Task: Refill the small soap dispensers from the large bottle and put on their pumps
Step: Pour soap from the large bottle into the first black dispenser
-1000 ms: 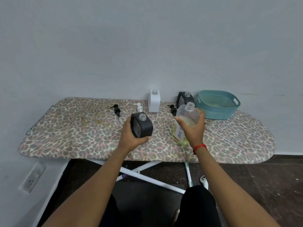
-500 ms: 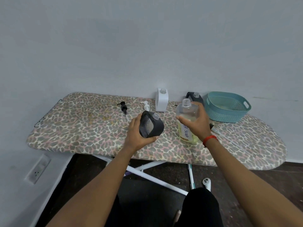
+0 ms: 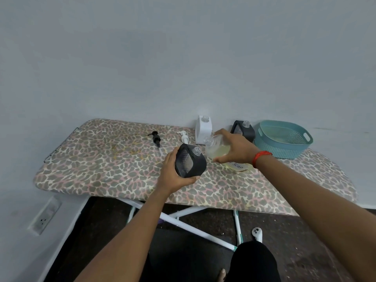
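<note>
Dispenser (image 3: 190, 163) in black sits tilted in my left grip (image 3: 173, 175), which curls round it. Right grip (image 3: 237, 148), just beside the left, clutches the big soap bottle (image 3: 218, 152), neck tipped toward the dispenser's open mouth.

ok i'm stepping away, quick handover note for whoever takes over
Left hand grips a black square soap dispenser, neck open, over the leopard-print ironing board. Right hand holds the large clear bottle of yellow soap tilted toward that neck; no stream visible.
White dispenser and second black dispenser stand at the back, pumpless. Black pump and white pump lie loose.
Left: pour, fit every pump.
</note>
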